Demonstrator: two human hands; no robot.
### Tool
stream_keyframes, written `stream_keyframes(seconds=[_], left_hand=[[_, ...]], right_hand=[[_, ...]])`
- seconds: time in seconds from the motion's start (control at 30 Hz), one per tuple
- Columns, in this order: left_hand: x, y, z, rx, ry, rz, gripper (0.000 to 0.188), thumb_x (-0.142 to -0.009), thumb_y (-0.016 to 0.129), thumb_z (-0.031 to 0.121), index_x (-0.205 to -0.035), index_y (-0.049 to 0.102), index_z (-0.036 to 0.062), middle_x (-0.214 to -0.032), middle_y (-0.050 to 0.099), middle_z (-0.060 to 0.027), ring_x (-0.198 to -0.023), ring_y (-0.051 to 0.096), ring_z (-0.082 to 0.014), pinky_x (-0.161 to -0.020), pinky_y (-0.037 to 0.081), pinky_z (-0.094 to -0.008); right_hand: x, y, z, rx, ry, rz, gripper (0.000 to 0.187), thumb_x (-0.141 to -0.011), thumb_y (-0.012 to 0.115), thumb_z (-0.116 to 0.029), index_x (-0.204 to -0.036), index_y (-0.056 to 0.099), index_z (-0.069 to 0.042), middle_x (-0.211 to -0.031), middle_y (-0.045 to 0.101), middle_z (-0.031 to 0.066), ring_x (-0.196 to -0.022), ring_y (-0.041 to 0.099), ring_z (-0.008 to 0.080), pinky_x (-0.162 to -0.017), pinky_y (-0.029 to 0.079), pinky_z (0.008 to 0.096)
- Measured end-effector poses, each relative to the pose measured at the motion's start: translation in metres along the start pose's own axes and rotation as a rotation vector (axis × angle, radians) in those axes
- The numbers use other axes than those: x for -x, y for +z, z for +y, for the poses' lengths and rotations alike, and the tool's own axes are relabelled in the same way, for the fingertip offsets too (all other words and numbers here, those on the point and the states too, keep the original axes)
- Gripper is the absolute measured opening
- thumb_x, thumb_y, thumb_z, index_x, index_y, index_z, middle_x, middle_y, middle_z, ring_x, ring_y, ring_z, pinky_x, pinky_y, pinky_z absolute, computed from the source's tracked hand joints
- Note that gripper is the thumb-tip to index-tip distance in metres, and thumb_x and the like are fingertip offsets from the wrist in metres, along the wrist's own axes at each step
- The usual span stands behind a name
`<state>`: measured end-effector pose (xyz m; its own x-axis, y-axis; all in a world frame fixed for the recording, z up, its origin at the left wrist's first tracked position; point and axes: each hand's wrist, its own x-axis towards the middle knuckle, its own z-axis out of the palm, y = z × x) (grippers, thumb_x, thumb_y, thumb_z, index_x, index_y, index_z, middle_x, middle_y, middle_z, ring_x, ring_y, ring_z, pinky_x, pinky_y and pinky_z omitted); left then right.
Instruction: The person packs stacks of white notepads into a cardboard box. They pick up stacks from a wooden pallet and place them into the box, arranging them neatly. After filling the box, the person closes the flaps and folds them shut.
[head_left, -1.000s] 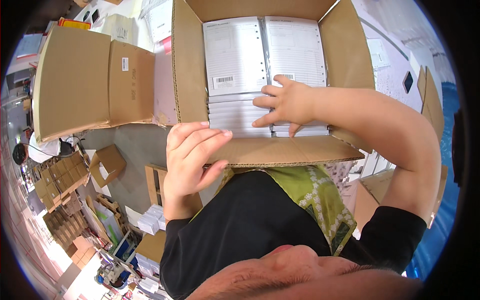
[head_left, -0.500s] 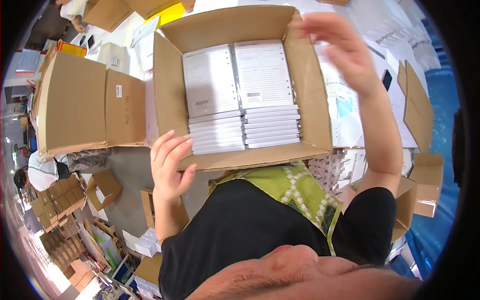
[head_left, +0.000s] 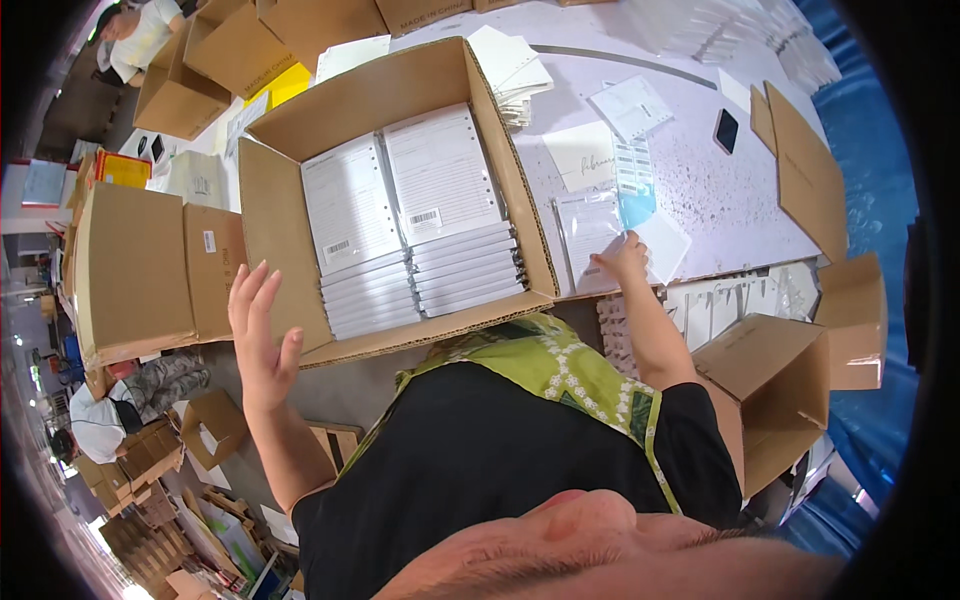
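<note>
An open cardboard box (head_left: 262, 215) stands tilted on the table, holding two neat stacks of plastic-wrapped paper packs (head_left: 440, 170). Hole-punched, lined sheets with barcodes show on top of each stack. Beside the box's near left corner, my left hand (head_left: 262, 345) is open, fingers spread and pointing up; whether it touches the cardboard I cannot tell. To the right of the box, my right hand (head_left: 628, 260) is closed at the lower right corner of a single plastic-wrapped paper pack (head_left: 585, 235) lying on the table. Its fingertips are partly hidden.
Loose cards (head_left: 580, 155), a blue sheet (head_left: 637, 205) and a phone (head_left: 725, 131) lie on the table (head_left: 720, 215). Closed cartons (head_left: 135, 270) stand left, and an open carton (head_left: 780, 385) sits low right. Two other people (head_left: 100, 420) are off to the left.
My right hand has come down from above the box's far right corner to the table pack. My left hand has left the near wall's edge. The box appears further left in view.
</note>
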<state>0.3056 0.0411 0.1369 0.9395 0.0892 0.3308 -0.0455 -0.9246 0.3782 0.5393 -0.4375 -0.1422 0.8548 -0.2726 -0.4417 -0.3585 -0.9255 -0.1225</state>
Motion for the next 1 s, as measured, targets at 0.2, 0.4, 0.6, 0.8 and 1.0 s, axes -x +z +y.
stream_keyframes(seconds=[0.2, 0.4, 0.6, 0.8, 1.0], left_hand=[[0.011, 0.012, 0.002, 0.032, -0.027, 0.092, 0.054, -0.091, 0.060, 0.034, -0.134, 0.055, 0.0013, -0.143, 0.048, -0.0185, -0.139, 0.036, -0.0417, -0.113, 0.029, -0.0504], [0.027, 0.019, -0.008, 0.192, -0.104, 0.168, 0.056, -0.091, 0.060, 0.035, -0.135, 0.053, 0.0001, -0.145, 0.045, -0.0193, -0.139, 0.037, -0.0379, -0.114, 0.029, -0.0473], [0.048, 0.036, -0.034, 0.440, -0.163, 0.236, 0.068, -0.097, 0.050, 0.052, -0.139, 0.048, -0.0010, -0.149, 0.040, -0.0206, -0.137, 0.039, -0.0330, -0.111, 0.032, -0.0446], [0.055, 0.056, -0.051, 0.690, -0.194, 0.280, 0.073, -0.096, 0.049, 0.057, -0.144, 0.044, 0.0012, -0.152, 0.036, -0.0186, -0.138, 0.037, -0.0291, -0.110, 0.034, -0.0428], [0.079, 0.060, -0.052, 0.757, -0.261, 0.303, 0.070, -0.097, 0.049, 0.055, -0.143, 0.046, 0.0028, -0.152, 0.037, -0.0168, -0.138, 0.038, -0.0277, -0.109, 0.034, -0.0415]], right_hand=[[-0.036, 0.013, 0.018, -0.020, 0.020, -0.047, 0.082, -0.063, 0.088, -0.049, -0.121, 0.054, -0.003, -0.119, 0.063, 0.0238, -0.111, 0.062, 0.0383, -0.093, 0.050, 0.0506], [-0.060, 0.005, 0.052, -0.346, -0.425, 0.233, 0.061, -0.092, 0.068, -0.035, -0.132, 0.052, 0.008, -0.132, 0.056, 0.0293, -0.126, 0.053, 0.0414, -0.106, 0.042, 0.0424], [-0.002, -0.190, 0.022, -0.649, -0.657, 0.633, 0.042, -0.098, 0.063, -0.023, -0.127, 0.052, 0.006, -0.123, 0.060, 0.0158, -0.114, 0.057, 0.0203, -0.100, 0.045, 0.0329], [0.131, -0.282, -0.120, -1.193, -0.870, 0.059, 0.051, -0.101, 0.057, -0.020, -0.142, 0.038, 0.004, -0.128, 0.058, 0.0147, -0.112, 0.059, 0.0197, -0.093, 0.050, 0.0311], [0.183, -0.197, -0.263, -0.888, -0.706, -0.574, 0.048, -0.100, 0.058, -0.020, -0.137, 0.040, 0.004, -0.125, 0.059, 0.0175, -0.110, 0.060, 0.0219, -0.093, 0.051, 0.0361]])
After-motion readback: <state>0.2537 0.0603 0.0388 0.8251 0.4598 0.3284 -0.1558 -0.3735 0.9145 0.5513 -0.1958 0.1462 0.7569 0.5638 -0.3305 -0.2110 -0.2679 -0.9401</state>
